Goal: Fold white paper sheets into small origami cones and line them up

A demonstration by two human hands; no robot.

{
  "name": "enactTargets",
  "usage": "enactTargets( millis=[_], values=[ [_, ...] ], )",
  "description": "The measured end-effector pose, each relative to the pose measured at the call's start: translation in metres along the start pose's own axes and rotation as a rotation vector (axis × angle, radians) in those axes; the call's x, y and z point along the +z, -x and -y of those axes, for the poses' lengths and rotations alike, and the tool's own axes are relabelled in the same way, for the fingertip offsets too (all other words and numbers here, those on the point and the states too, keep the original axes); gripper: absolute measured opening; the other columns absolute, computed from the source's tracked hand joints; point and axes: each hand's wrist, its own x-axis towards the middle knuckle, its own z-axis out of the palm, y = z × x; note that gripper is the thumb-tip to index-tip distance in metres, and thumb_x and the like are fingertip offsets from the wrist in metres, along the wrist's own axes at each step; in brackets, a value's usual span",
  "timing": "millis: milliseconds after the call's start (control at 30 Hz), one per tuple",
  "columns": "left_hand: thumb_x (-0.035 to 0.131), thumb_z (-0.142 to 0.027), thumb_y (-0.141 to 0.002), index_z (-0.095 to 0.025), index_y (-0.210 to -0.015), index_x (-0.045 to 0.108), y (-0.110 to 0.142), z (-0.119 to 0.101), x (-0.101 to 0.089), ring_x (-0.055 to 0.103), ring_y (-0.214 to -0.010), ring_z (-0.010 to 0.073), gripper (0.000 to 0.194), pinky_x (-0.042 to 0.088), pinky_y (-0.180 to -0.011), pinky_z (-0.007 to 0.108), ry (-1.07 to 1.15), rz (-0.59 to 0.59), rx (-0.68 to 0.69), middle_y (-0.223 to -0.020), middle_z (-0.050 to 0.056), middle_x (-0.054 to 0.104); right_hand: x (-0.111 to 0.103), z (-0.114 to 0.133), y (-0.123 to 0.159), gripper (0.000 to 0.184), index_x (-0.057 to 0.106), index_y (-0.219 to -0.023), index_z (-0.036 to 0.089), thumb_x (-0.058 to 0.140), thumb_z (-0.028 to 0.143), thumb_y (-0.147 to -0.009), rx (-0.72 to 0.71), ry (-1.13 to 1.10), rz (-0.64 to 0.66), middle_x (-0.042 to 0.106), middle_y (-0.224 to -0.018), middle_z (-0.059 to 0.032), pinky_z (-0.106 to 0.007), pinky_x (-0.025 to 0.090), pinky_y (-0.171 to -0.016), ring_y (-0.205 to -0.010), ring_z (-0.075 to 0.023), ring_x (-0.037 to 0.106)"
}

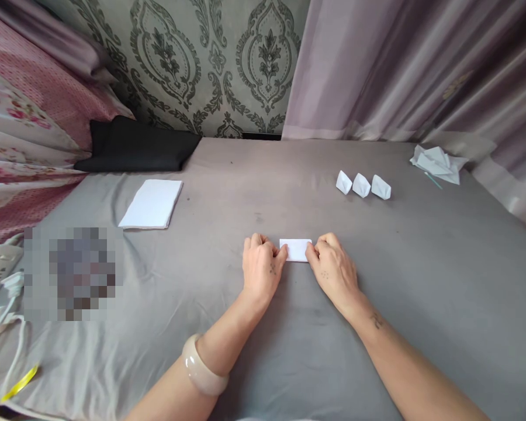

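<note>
On the gray cloth [263, 199], gripping a white paper [297, 250] by its ends with left hand [262, 266] and right hand [334, 270], well apart from a stack [152, 203] at left and three folded shapes [362, 185] at right.

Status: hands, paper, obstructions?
Left hand and right hand at opposite ends of small white paper. Its long side runs hand to hand. Three folded pieces farther off, not blocking.

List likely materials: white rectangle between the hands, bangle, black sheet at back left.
White rectangle: probably paper; matte, crisp straight edges.
Bangle: stone or plastic, can't tell which; polished, bright highlights.
Black sheet: likely fabric; dull finish, softly uneven outline.
</note>
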Motion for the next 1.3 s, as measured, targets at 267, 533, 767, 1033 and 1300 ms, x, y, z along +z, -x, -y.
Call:
enactTargets(
  millis=[267,533,767,1033,1300],
  values=[
    [0.048,-0.034,-0.091,-0.018,-0.079,0.055,0.000,0.005,0.001,0.044,-0.082,0.0232,0.021,0.044,-0.076,0.039,-0.155,-0.008,0.139,-0.090,0.009,0.052,0.003,-0.001,0.002,0.029,0.060,-0.075,0.017,0.043,0.030,-0.094,-0.042,0.035,-0.051,0.059,-0.093,-0.0086,-0.028,0.037,-0.060,-0.073,-0.0162,0.058],
    [0.033,-0.021,-0.096,-0.019,-0.091,0.056,-0.003,0.006,0.008,0.044,-0.084,0.0221,0.023,0.040,-0.079,0.034,-0.265,0.011,0.435,-0.094,0.007,0.060,0.007,-0.006,0.009,0.017,0.056,-0.100,0.016,0.048,0.029,-0.093,-0.143,-0.147,-0.209,0.056,-0.100,-0.0094,-0.029,0.043,-0.062,-0.078,-0.0187,0.057],
    [0.042,-0.018,-0.092,-0.020,-0.090,0.061,-0.007,0.015,0.006,0.050,-0.083,0.0195,0.020,0.039,-0.082,0.032,-0.125,0.015,0.417,-0.095,0.004,0.064,0.001,-0.013,0.013,0.028,0.063,-0.102,0.020,0.040,0.008,-0.092,-0.575,-0.175,-0.101,0.062,-0.102,-0.0056,-0.031,0.042,-0.082,-0.094,-0.0188,0.051],
    [0.049,-0.015,-0.084,-0.022,-0.099,0.068,-0.006,0.018,-0.002,0.057,-0.100,0.0201,0.025,0.036,-0.095,0.037,0.015,0.131,0.313,-0.110,0.004,0.064,-0.012,0.015,0.046,0.038,0.055,-0.124,0.010,0.040,0.017,-0.090,-0.491,0.079,-0.114,0.060,-0.108,-0.0162,-0.039,0.038,-0.089,-0.094,-0.0250,0.054],
    [0.048,-0.012,-0.081,-0.021,-0.104,0.068,-0.002,0.018,-0.002,0.054,-0.109,0.0215,0.032,0.036,-0.100,0.039,0.029,0.147,0.265,-0.116,0.005,0.063,0.001,0.031,0.066,0.048,0.045,-0.137,0.012,0.037,0.031,-0.093,-0.386,0.117,-0.123,0.044,-0.138,-0.0236,-0.046,0.026,-0.103,-0.126,-0.0334,0.040]
  ],
)
